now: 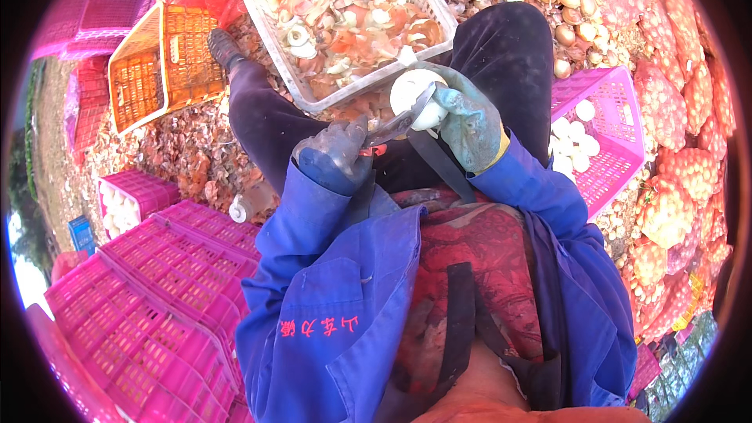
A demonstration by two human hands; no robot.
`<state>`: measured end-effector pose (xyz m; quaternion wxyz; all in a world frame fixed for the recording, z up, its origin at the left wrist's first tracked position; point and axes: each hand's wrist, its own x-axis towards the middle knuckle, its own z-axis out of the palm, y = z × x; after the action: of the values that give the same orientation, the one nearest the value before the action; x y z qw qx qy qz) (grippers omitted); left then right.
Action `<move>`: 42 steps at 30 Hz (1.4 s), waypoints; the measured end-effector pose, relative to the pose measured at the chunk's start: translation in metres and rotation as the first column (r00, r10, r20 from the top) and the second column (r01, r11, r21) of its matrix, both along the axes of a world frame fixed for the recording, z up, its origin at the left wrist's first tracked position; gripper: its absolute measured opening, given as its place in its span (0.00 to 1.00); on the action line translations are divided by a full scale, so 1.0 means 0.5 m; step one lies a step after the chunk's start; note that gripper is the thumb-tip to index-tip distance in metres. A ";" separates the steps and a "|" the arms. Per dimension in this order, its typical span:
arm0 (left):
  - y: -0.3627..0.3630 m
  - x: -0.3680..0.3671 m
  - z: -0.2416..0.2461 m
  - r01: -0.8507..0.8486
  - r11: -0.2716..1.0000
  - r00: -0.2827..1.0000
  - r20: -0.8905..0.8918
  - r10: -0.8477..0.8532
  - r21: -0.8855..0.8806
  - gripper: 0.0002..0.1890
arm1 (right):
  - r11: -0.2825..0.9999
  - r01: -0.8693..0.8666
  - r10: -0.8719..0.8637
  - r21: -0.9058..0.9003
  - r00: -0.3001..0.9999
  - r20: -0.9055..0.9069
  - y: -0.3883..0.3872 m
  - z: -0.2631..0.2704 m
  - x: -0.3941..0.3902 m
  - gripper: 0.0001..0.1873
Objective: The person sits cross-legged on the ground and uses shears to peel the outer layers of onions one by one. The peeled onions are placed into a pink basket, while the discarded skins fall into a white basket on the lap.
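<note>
My left hand (338,150), in a dirty grey glove, is closed around the handle of a knife (405,120). The curved blade reaches right and lies against a peeled white onion (416,94). My right hand (470,114), in a worn blue-green glove with a yellow cuff, grips that onion from the right side. A dark strap hangs just below the onion. Beyond my hands, between my legs, stands a white plastic crate (282,73) holding onion skins and scraps (352,29).
At right, a pink crate (623,153) holds peeled onions (573,144), with mesh onion sacks (670,200) beyond. Unpeeled onions (567,6) lie at upper right. An orange crate (141,76), stacked pink crates (158,311) and a plastic bottle (252,202) are at left, among loose skins.
</note>
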<state>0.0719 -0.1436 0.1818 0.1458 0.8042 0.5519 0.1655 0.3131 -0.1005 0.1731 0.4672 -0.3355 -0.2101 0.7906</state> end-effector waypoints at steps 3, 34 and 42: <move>0.001 -0.017 -0.012 0.004 1.000 0.998 -0.065 -0.005 -0.012 0.27 | 1.000 -0.020 0.020 0.009 0.998 0.055 0.000 0.009 -0.004 0.32; 0.063 -0.077 -0.042 -0.080 0.978 0.996 0.026 0.087 -0.193 0.13 | 0.943 -0.240 0.151 0.232 0.927 0.343 0.013 0.045 0.019 0.42; 0.061 -0.022 -0.004 -0.200 0.872 0.830 0.396 0.393 -0.448 0.13 | 0.923 -0.321 0.359 0.213 0.918 -0.171 0.007 0.055 0.031 0.45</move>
<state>0.0608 -0.1131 0.1799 0.4043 0.5960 0.6409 0.2657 0.3284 -0.0972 0.2007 0.3701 -0.1658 -0.2864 0.8681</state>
